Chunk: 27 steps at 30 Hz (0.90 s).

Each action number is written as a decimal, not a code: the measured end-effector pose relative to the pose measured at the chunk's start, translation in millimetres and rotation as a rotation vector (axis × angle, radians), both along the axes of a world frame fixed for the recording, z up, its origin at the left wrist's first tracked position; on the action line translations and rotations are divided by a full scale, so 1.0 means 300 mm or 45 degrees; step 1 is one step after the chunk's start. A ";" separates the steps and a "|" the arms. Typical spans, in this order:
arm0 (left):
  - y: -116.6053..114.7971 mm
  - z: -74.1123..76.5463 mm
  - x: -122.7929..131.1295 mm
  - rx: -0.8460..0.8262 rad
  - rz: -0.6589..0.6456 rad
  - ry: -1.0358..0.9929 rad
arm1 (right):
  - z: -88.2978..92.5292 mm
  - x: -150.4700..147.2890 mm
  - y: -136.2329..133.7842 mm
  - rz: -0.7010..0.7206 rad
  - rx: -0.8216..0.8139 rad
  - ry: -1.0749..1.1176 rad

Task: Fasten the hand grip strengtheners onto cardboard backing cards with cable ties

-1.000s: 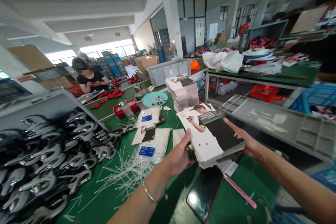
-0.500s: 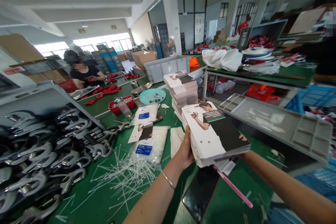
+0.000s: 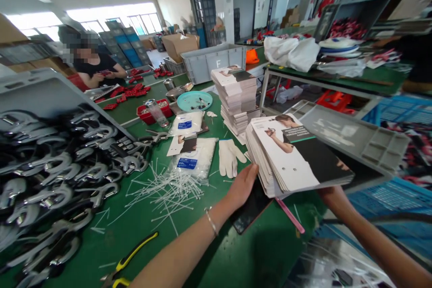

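- Grip: held stack of printed cards [image 3: 286,157] carried between both hands; left hand [image 3: 243,186] pressed to its lower left edge, right hand [image 3: 332,195] bearing the right end from below, fingers mostly hidden.
- Far left: silver-and-black spring-handled tools [image 3: 67,157], heaped; yellow-and-black pliers [image 3: 137,252] lying nearer the person.
- Centre: loose white cable ties [image 3: 172,189] strewn beside a labelled clear bag [image 3: 197,162]; white glove [image 3: 229,157] flat on the green table; phone [image 3: 251,209] partly under the left hand.
- Behind: standing pile of cards [image 3: 236,94] on the table.
- Progress, judged: lifting is done; held cards not set down, their left edges stepped rather than flush.
- Right: grey compartment tray [image 3: 340,130] beyond the held cards.
- Versus half a second ago: held cards farther right, glove more exposed, pliers now in view.
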<state>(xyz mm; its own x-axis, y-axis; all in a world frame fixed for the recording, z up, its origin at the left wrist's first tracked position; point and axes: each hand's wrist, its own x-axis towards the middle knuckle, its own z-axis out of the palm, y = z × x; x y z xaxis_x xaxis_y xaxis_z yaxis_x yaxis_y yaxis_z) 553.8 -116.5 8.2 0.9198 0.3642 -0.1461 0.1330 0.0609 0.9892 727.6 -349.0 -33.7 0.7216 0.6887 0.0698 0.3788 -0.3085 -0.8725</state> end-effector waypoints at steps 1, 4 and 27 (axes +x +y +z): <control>-0.013 -0.016 -0.066 0.289 -0.022 -0.015 | -0.015 -0.049 -0.040 -0.104 -0.047 -0.099; -0.066 -0.075 -0.252 0.937 -0.369 -0.003 | -0.063 -0.210 -0.123 -0.256 -0.241 -0.517; 0.069 -0.051 -0.272 0.249 0.291 0.050 | -0.061 -0.312 -0.127 -0.664 0.026 -0.071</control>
<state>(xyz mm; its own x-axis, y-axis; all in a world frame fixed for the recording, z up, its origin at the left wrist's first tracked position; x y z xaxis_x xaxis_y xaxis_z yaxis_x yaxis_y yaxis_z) 472.2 -95.8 -7.0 0.8057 0.5860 -0.0868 0.1763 -0.0974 0.9795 634.1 -387.0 -51.9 0.9630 0.2373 0.1279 0.2259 -0.4517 -0.8631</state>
